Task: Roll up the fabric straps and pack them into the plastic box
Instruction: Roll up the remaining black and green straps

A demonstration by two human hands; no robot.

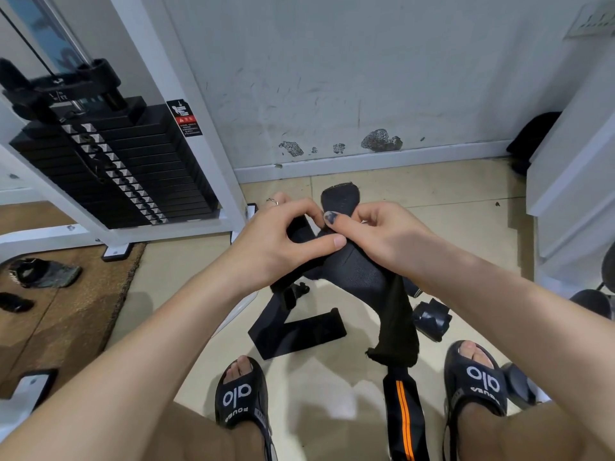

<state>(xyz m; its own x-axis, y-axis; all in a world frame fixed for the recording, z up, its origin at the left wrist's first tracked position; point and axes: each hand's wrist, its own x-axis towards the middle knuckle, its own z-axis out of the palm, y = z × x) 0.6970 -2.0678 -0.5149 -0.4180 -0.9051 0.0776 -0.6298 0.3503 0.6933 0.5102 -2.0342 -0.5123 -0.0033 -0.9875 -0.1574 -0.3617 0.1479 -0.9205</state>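
- Knees and bare thighs fill the bottom edge, cut off by the frame; both feet sit in black moulded slides, the left slide (242, 399) and the right slide (479, 380), each with white lettering across the band.
- Between the feet an orange-striped strap (403, 420) lies flat on the tiles, woven black with a bright centre line, its lower end running out of view.
- Both forearms reach forward and meet; the left hand (283, 242) and the right hand (386, 239) are together, each pinched closed on the black fabric strap (361, 274).
- That strap is held above the floor: a short fuzzy tab stands up behind the fingers, while a wide matte length droops down to a frayed end near the right foot. How it folds inside the fists is hidden.
- Under the hands a second flat black strap (299, 327) zigzags on the beige floor tiles (449, 194), smooth and stiff-looking.
- A glossy rolled strap (432, 317) lies just beside the hanging end, partly covered by it.
- White curved plastic edge (238, 311) peeks out below the left wrist; whether it is the box cannot be told.
- At left a black weight stack (109, 161) stands in a white steel frame, with a brown mat (66, 311) holding dark items too blurred to name.
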